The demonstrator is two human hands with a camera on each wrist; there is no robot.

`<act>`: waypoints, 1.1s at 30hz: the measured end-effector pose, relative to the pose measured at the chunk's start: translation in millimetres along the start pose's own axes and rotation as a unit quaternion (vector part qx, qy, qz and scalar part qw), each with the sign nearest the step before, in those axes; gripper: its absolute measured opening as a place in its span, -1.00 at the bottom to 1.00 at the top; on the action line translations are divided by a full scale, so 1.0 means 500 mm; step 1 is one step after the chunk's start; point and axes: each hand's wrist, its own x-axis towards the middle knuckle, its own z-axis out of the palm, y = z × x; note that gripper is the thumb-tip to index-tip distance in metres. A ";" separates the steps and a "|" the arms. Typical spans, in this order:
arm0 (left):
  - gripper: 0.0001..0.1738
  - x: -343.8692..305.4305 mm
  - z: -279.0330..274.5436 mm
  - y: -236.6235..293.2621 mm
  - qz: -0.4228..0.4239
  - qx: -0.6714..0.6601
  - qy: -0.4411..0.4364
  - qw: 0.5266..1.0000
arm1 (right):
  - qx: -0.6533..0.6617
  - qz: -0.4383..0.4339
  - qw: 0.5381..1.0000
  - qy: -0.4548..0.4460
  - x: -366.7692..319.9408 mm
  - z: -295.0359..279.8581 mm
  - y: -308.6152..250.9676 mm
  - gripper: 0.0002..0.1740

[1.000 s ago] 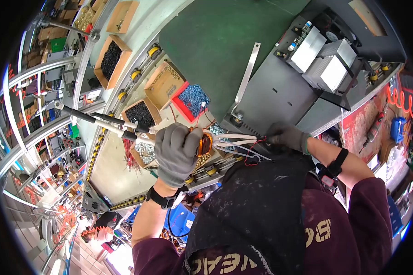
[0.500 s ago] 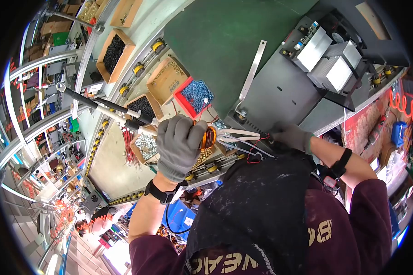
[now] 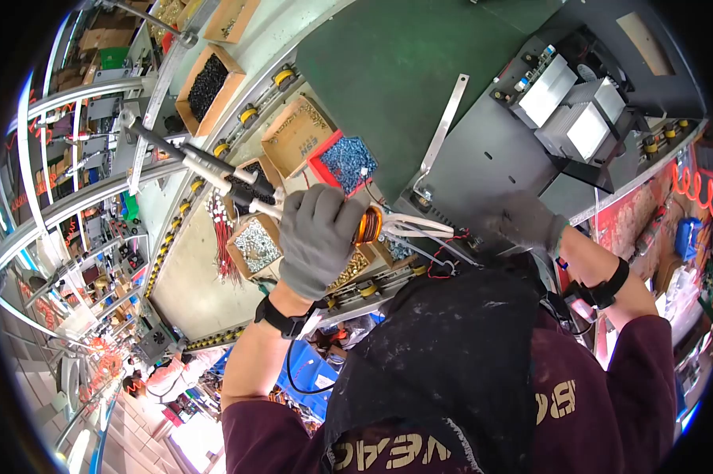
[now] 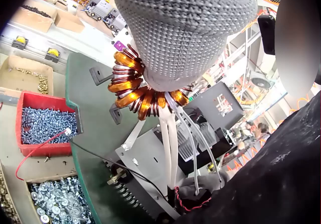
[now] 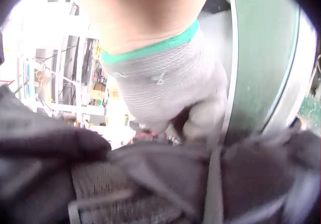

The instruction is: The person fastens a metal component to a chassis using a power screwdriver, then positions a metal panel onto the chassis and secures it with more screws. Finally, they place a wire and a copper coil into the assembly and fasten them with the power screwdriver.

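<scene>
My left hand (image 3: 318, 237), in a grey knit glove, grips a ring-shaped copper-wound coil (image 4: 145, 96). White-sleeved leads (image 4: 170, 148) run from the coil toward my apron, with thinner grey-white leads beside them. A twisted red and black wire (image 4: 193, 206) lies by their far ends. My gloved right hand (image 3: 530, 221) is close to those ends, in front of the apron, and blurred. In the right wrist view its glove (image 5: 165, 88) shows bent fingers low down; I cannot tell whether they hold anything.
A dark metal cabinet (image 3: 483, 158) lies on the green mat (image 3: 372, 71) at right, with a metal strip (image 3: 445, 126) at its edge. A red bin of screws (image 3: 318, 172) and cardboard boxes of hardware (image 3: 299, 142) stand beyond my left hand. A jointed arm (image 3: 160, 146) reaches over at left.
My right hand has shifted right and slightly up, away from the lead ends. The left hand still grips the coil, slightly farther right in view. The scene has shifted a little to the right.
</scene>
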 end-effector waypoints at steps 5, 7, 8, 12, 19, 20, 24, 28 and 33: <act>-0.70 0.109 0.033 0.001 0.055 0.002 0.029 0.998 | 0.277 -0.049 0.954 0.102 0.021 -0.032 -0.140 -0.40; -0.76 0.167 0.059 0.008 0.082 -0.001 0.045 0.996 | 0.334 -0.030 0.934 0.126 0.018 -0.033 -0.157 -0.35; -0.80 0.195 0.072 0.012 0.105 -0.003 0.040 0.994 | 0.255 0.017 0.955 0.152 0.016 -0.038 -0.160 -0.32; -0.85 0.268 0.086 0.030 0.158 0.016 -0.024 0.987 | 0.184 0.103 0.960 0.186 0.012 -0.018 -0.102 -0.38; -0.81 0.327 0.073 0.041 0.179 0.078 -0.124 0.973 | 0.258 0.090 0.945 0.182 -0.013 -0.053 -0.073 -0.54; -0.80 0.328 0.075 0.038 0.173 0.061 -0.129 0.975 | 0.254 0.088 0.946 0.183 -0.011 -0.057 -0.073 -0.54; -0.77 0.327 0.068 0.041 0.150 0.059 -0.154 0.975 | 0.322 0.081 0.932 0.144 0.001 -0.083 -0.092 -0.57; -0.75 0.325 0.049 0.050 0.159 0.092 -0.183 0.966 | 0.331 -0.021 0.943 0.033 0.060 -0.040 -0.008 -0.57; -0.76 0.319 0.002 0.042 0.174 0.091 -0.331 0.923 | 0.279 0.107 0.954 0.006 0.026 -0.044 -0.058 -0.62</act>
